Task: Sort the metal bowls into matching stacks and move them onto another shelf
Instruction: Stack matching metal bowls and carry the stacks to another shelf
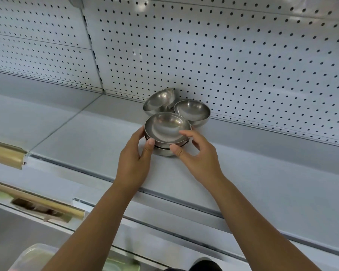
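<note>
A stack of metal bowls [167, 128] stands on the grey shelf [90, 133], its top bowl shiny and upright. My left hand [136, 155] grips the stack's left side, thumb on the front rim. My right hand [196, 153] is at its right side with fingers curled; the index finger touches the top bowl's rim and the thumb sits near the lower bowls. Behind the stack, a second bowl [192, 111] sits upright by the pegboard. A third bowl [159, 101] leans tilted at the back.
The white pegboard back wall [223, 55] rises right behind the bowls. The shelf's front edge [164, 194] runs diagonally below my wrists. A lower shelf at the left holds wooden sticks [37, 200]. A clear plastic tub [33, 257] sits at the bottom left.
</note>
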Demonstrator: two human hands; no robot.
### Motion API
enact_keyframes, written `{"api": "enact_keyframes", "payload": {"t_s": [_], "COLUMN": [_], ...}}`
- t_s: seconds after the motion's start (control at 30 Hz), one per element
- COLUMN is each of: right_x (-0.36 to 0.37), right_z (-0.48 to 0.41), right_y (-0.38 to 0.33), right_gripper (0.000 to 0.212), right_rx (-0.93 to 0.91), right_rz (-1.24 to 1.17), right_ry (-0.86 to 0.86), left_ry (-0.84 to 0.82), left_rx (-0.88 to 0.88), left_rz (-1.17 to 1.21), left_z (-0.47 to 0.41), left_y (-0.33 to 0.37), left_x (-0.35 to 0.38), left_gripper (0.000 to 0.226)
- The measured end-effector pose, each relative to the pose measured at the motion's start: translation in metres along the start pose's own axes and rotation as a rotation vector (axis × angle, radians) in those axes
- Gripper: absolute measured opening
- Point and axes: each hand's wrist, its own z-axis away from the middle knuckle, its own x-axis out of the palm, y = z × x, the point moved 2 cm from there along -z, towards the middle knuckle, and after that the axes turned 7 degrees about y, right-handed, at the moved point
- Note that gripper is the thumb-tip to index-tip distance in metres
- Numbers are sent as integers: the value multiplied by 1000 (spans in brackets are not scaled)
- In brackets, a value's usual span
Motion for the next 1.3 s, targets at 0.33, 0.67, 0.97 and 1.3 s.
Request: {"api": "enact_keyframes", "payload": {"t_s": [0.33,0.67,0.97,1.3], "right_x": [-42,-34,-38,-25], "right_z": [-46,-91,-89,-62], "right_y": [0,38,32,-30], "right_gripper": [27,41,21,19], "right_rx": [101,217,154,32], "right_rz": [-20,206,-27,-265], "right_ry": [303,60,259,47], "left_ry": [-62,-17,77,98], "left_rx": [-40,80,22,9], "left_rz": [-98,-118,-79,-62], "left_z": [-2,-1,0,2], "left_y": [-2,3,-3,2], "left_x": [4,6,2,1], "left_gripper": [100,72,60,79]}}
